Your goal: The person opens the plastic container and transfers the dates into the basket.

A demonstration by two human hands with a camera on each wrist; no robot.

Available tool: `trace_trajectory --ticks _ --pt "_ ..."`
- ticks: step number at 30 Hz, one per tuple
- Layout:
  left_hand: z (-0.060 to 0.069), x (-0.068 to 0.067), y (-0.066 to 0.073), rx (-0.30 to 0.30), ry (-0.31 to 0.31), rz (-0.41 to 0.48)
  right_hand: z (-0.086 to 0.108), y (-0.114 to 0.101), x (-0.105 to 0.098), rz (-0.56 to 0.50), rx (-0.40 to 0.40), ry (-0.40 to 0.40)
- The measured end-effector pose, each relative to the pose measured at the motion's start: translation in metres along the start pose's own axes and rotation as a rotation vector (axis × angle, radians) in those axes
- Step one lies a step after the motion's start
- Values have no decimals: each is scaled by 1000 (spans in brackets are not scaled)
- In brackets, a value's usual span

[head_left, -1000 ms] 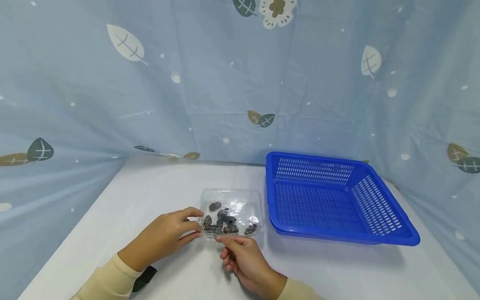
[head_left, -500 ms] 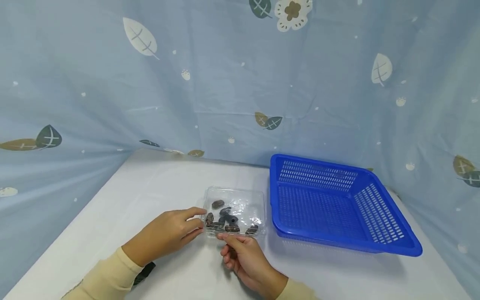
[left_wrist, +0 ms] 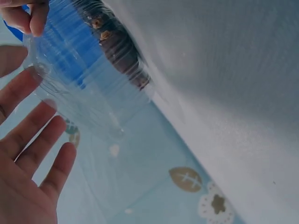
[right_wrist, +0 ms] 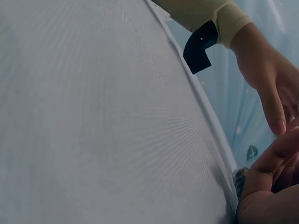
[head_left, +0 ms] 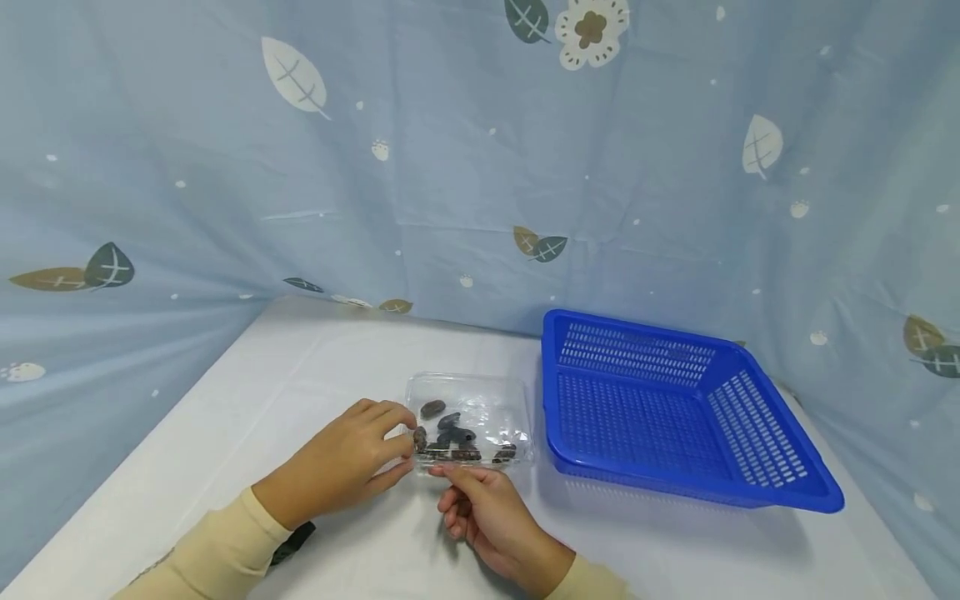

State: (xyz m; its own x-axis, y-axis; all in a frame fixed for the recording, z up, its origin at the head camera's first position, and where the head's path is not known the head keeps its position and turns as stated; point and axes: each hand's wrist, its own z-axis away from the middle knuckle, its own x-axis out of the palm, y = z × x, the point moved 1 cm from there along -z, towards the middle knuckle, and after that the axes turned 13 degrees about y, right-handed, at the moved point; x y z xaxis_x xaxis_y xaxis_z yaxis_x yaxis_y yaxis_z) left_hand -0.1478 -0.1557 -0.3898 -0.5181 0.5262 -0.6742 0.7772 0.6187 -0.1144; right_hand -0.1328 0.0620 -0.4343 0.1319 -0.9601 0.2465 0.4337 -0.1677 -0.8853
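Sleeve of cream fabric [head_left: 217, 546] meets a black angular piece [right_wrist: 200, 46], its bend shown only from the right wrist. The right hand [head_left: 498, 517], fingers curled, pinches a clear rectangular plastic box [head_left: 491, 408] of dark oval pieces [head_left: 455, 436] by its front rim; the left hand [head_left: 341, 460] touches its left edge, fingers spread, clearest from the left wrist. White tabletop [head_left: 322, 350] stretches leftward; rightward, a narrow gap parts box from blue perforated plastic basket [head_left: 637, 417].
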Motion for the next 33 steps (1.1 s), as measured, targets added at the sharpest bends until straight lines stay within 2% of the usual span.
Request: trace_trajectory --ticks 3,6,18,21,28,33 --pt "1 0 -1 -54 -51 59 -1 2 -1 -5 9 -19" --pt "3 -1 -3 -109 -74 106 -3 0 -1 5 19 -43" --pt "2 -5 -6 -160 -85 212 -5 -1 -5 -14 50 -93" --pt "-1 -5 -7 -140 -91 206 -5 -3 -7 -3 42 -86" --pt "-1 -8 -6 4 -83 91 -6 -4 -8 0 56 -72" --pt "0 -6 -4 7 -55 88 -5 -3 -6 -2 51 -57"
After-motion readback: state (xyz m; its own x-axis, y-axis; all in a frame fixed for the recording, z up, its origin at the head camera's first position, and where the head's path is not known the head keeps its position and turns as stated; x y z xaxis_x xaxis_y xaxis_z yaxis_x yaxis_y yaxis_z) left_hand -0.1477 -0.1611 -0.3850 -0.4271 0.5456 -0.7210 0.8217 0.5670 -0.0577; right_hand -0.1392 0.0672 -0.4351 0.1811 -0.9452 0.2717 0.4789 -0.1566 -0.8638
